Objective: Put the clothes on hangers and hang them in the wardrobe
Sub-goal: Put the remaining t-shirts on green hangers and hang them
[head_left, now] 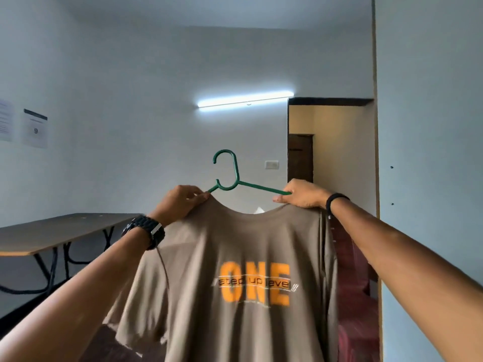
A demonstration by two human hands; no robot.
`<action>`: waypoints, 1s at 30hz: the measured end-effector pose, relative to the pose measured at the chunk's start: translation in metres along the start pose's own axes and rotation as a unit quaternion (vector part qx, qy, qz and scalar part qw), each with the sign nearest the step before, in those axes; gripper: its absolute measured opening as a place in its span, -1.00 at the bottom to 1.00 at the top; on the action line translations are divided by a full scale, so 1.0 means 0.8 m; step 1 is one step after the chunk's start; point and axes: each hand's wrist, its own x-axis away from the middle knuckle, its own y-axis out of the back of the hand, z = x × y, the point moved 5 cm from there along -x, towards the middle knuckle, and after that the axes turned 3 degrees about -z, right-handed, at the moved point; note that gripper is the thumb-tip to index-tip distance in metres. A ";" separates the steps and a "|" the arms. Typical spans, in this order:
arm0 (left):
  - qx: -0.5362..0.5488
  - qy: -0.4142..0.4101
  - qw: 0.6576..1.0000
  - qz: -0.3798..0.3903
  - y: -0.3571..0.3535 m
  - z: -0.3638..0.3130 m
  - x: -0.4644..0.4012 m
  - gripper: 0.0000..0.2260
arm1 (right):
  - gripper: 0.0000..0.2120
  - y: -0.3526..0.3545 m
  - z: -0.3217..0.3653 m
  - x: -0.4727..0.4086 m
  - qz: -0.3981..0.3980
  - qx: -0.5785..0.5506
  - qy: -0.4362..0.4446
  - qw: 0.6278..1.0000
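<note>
Where pale grey walls fill the upper frame: a lit tube light point(245, 100) at centre, a switch plate point(271, 164) just below it, two paper notices point(35, 128) at the left edge, an open doorway point(332, 142) with cream walls beyond at centre right. At lower left, a brown folding table point(55, 231) on black crossed legs. In mid-frame, raised: left hand point(180, 202), black watch point(146, 231) on the wrist, fingers curled and pinching the left shoulder of a brown T-shirt point(235, 270) right at the collar. Right hand point(300, 193), dark band point(333, 202) on the wrist, fingers curled round the right arm of a green plastic hanger point(230, 176) together with the shirt's other shoulder. Hanger hook upright above the neckline, left arm tucked into the collar. Orange "ONE" print facing the camera. No containers in view.
</note>
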 end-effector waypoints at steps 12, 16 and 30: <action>0.003 -0.011 0.970 -0.243 0.021 0.035 0.078 -0.95 | -0.56 0.024 0.014 -0.001 -0.152 -0.025 0.032 0.988; 0.034 0.024 0.994 -0.100 0.012 0.022 0.064 -0.95 | -0.61 0.019 0.012 0.002 -0.112 -0.052 0.021 0.992; 0.018 0.011 0.995 0.094 0.013 -0.048 -0.005 -0.84 | -0.32 0.009 -0.004 0.023 0.110 -0.279 -0.114 0.947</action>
